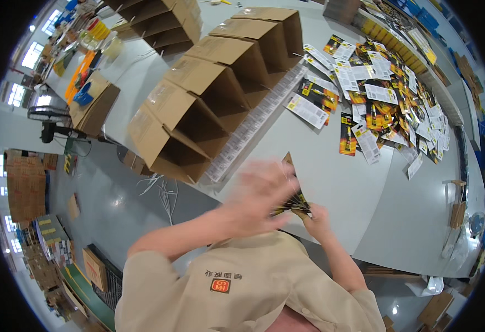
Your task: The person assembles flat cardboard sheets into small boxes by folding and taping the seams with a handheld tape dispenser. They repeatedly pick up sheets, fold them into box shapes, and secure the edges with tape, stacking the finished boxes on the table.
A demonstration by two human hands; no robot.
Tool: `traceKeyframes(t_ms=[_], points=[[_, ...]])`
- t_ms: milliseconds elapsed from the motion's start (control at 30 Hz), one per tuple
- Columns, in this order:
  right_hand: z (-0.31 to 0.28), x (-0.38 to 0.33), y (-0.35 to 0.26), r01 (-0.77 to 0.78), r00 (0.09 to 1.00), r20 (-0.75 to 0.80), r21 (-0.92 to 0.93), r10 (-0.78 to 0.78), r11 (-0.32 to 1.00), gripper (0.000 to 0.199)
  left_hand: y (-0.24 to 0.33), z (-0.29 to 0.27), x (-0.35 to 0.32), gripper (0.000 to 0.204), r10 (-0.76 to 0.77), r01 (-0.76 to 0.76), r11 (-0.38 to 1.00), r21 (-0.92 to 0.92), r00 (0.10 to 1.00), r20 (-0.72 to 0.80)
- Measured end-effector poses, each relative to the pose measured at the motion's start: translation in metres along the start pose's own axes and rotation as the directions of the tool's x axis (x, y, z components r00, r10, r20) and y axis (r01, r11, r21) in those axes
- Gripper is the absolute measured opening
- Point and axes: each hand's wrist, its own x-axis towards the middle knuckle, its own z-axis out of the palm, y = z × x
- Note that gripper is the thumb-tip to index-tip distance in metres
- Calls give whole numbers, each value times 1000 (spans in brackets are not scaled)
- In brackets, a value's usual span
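Observation:
My right hand (315,222) is closed on the lower end of a fanned bunch of blister cards (299,202), dark with yellow marks, held above the near table edge. Over the cards' left side passes my left hand (264,191), so smeared by motion that its fingers cannot be read. It hides part of the bunch. To the right, a loose heap of similar cards (380,93) lies on the table, some showing white backs and others black, orange and yellow fronts with a small tube.
A slanting row of open cardboard boxes (198,94) stands left of the heap, with a long white printed strip (259,119) along its front. More boxes (162,22) stand behind. A fan (48,116) and an orange tool (79,77) are at far left.

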Motion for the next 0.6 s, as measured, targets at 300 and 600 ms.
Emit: traceKeyframes(t_ms=[300, 600], points=[[98, 112, -122, -106, 954, 288, 597, -89, 795, 16, -142, -152, -89, 29, -540, 586, 750, 307, 811, -226], [190, 172, -126, -691, 719, 262, 370, 644, 621, 30, -164, -166, -105, 25, -693, 647, 660, -382, 720, 24]])
